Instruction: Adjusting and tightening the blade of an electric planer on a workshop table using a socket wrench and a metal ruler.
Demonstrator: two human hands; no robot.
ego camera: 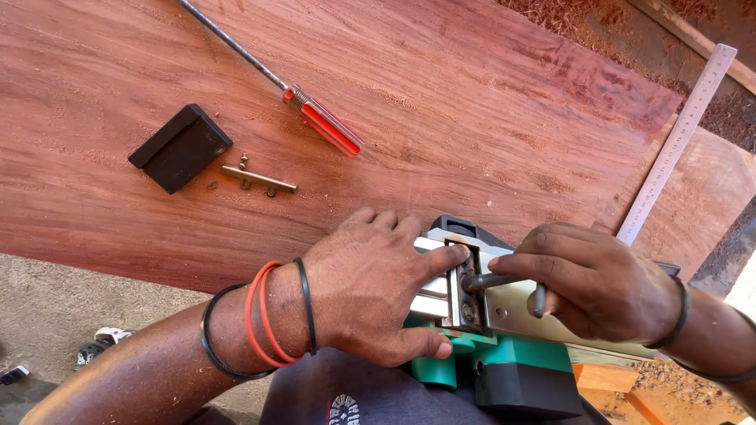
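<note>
The planer [504, 346] is lying upside down on the person's lap, at the edge of the board, with its shiny metal bottom facing up. Its body is green and black. A small dark key [504, 283] is sticking into the blade drum.

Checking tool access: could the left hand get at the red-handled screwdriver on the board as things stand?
Probably yes, once freed: the left hand grips the electric planer, and only bare wooden board separates it from the screwdriver.
</note>
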